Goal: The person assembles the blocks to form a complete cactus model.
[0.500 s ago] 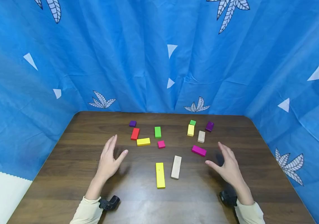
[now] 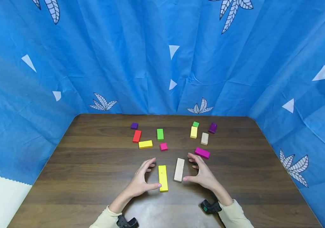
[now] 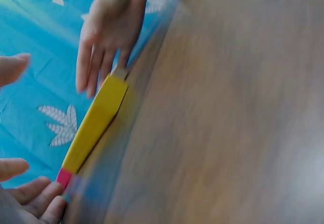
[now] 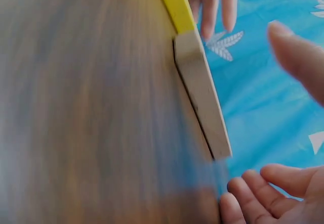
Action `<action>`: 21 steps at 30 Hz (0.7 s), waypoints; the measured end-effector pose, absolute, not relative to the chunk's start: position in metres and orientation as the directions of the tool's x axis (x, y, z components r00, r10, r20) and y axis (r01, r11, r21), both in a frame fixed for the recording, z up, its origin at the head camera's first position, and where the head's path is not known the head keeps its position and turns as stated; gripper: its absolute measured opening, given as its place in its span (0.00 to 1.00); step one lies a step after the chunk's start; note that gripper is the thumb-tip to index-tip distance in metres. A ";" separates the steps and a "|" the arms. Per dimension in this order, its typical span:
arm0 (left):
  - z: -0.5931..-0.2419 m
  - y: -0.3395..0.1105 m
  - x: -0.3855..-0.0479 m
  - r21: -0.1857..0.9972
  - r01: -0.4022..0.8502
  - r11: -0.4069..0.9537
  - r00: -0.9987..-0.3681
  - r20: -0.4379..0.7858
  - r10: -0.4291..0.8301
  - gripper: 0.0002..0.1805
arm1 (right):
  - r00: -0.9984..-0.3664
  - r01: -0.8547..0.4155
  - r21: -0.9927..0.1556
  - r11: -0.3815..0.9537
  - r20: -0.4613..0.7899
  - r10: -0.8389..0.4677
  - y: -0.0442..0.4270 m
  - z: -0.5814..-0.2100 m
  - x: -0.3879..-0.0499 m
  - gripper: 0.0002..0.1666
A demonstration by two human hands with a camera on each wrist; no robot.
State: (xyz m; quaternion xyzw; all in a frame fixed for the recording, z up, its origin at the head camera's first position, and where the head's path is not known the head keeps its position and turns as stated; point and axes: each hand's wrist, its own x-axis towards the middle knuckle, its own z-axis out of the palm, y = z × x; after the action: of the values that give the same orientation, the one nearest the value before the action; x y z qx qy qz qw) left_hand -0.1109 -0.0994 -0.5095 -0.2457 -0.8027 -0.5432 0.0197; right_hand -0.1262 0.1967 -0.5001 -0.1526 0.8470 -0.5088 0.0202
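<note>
Left grip (image 2: 139,183) | yellow block (image 2: 163,176), pale block (image 2: 179,170) between | right grip (image 2: 203,176)

Blue curtain (image 2: 139,63) with white leaves (image 2: 101,100) and triangles (image 2: 173,50), brown wood-grain table (image 2: 79,161), white surface (image 2: 1,194) at lower left

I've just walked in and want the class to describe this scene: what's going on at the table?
A person's left hand is beside the long yellow block, and their right hand is beside the long bare-wood block. Neither hand grips a block, though the left thumb overlaps the yellow one in the head view. The two long blocks lie apart, side by side, on the wood-grain table, with smaller blocks scattered farther back.
</note>
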 end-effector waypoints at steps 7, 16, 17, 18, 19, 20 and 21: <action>-0.513 -0.095 -0.106 0.830 0.391 0.399 -0.882 0.215 0.419 0.59 | -0.948 -0.258 -0.829 0.496 0.119 -0.296 0.189 -0.504 -0.126 0.61; -0.514 -0.096 -0.105 0.766 0.432 0.477 -0.859 0.189 0.476 0.62 | -0.945 -0.291 -0.739 0.608 0.124 -0.302 0.185 -0.505 -0.123 0.63; -0.514 -0.096 -0.105 0.761 0.438 0.479 -0.857 0.192 0.478 0.61 | -0.946 -0.291 -0.732 0.616 0.122 -0.302 0.185 -0.506 -0.123 0.63; -0.514 -0.096 -0.105 0.756 0.443 0.483 -0.855 0.194 0.481 0.61 | -0.946 -0.290 -0.728 0.621 0.120 -0.300 0.185 -0.506 -0.122 0.63; -0.514 -0.096 -0.105 0.752 0.446 0.486 -0.854 0.194 0.482 0.60 | -0.947 -0.287 -0.725 0.626 0.117 -0.298 0.185 -0.506 -0.122 0.63; -0.514 -0.096 -0.105 0.748 0.449 0.489 -0.853 0.195 0.484 0.60 | -0.948 -0.284 -0.723 0.630 0.114 -0.297 0.184 -0.506 -0.122 0.63; -0.514 -0.095 -0.106 0.745 0.451 0.492 -0.852 0.195 0.485 0.60 | -0.949 -0.282 -0.721 0.633 0.111 -0.295 0.184 -0.506 -0.122 0.64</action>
State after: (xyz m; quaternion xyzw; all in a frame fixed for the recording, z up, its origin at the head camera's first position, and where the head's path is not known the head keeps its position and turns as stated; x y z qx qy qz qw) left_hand -0.1056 -0.0954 -0.5145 -0.2711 -0.8634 -0.4250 -0.0203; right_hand -0.1218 0.1842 -0.5062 -0.1597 0.9036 -0.3975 0.0086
